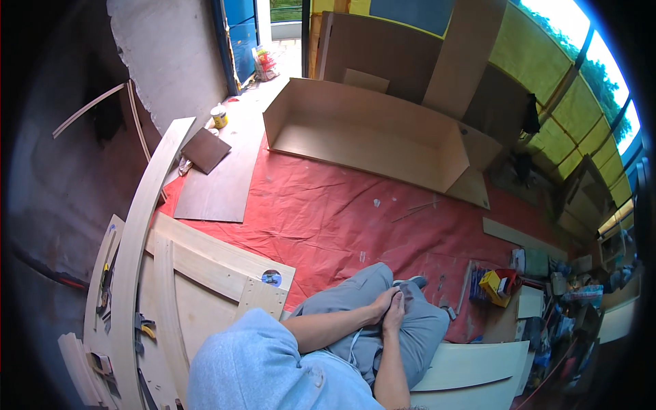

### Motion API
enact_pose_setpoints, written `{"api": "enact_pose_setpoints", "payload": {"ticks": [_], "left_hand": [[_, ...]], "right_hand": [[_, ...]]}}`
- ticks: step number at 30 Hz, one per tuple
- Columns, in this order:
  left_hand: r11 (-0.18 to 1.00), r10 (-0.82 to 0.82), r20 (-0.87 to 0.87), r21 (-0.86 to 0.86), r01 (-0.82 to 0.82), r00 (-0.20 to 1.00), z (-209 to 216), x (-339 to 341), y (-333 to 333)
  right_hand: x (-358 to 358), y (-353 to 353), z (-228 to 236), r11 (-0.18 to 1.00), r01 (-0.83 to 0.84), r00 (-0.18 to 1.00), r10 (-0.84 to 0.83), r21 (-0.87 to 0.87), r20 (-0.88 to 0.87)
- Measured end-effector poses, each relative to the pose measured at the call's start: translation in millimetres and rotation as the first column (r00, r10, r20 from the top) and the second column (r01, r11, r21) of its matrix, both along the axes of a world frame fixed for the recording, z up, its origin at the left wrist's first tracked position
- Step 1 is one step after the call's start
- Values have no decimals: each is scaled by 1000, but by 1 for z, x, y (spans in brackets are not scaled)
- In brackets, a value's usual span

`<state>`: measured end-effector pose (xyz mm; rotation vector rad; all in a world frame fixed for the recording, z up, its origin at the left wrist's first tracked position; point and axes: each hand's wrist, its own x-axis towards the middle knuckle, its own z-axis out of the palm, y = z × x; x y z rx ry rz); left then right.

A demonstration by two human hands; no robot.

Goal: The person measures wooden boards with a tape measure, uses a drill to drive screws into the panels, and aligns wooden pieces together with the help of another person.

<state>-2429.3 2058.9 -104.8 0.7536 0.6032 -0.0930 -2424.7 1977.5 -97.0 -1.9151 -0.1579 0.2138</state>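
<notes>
My left hand (382,304) and my right hand (394,317) meet above my lap, with the fingers of both curled closed against each other. Whatever they hold, if anything, is too small and hidden to name. Beneath them are my grey trousers (421,338), one knee bent to each side. To my left lies a pale wooden frame panel (205,263) with a round blue sticker (271,278) near its corner. Light wooden boards (471,362) lie at my right.
A red sheet (321,205) covers the floor ahead. On it stands an open wooden box (355,140). A long plank (147,205) and a clamp (145,326) are at left. A yellow tin (219,116) stands near the doorway. Tools and a yellow bin (493,285) crowd the right.
</notes>
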Motion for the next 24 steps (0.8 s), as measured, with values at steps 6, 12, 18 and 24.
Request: {"api": "enact_pose_setpoints", "payload": {"ticks": [6, 12, 18, 24], "left_hand": [[996, -85, -43, 36, 87, 995, -4, -5, -2], [988, -144, -94, 41, 149, 985, -4, -5, 8], [994, -110, -112, 3, 111, 988, 1, -7, 10], [998, -50, -50, 35, 52, 998, -10, -6, 7]], "right_hand": [[1, -8, 2, 990, -28, 994, 42, 138, -99], [2, -8, -3, 999, 10, 1000, -9, 44, -14], [9, -11, -12, 983, 38, 994, -20, 179, -104], [4, -17, -2, 889, 148, 949, -3, 433, -316]]}}
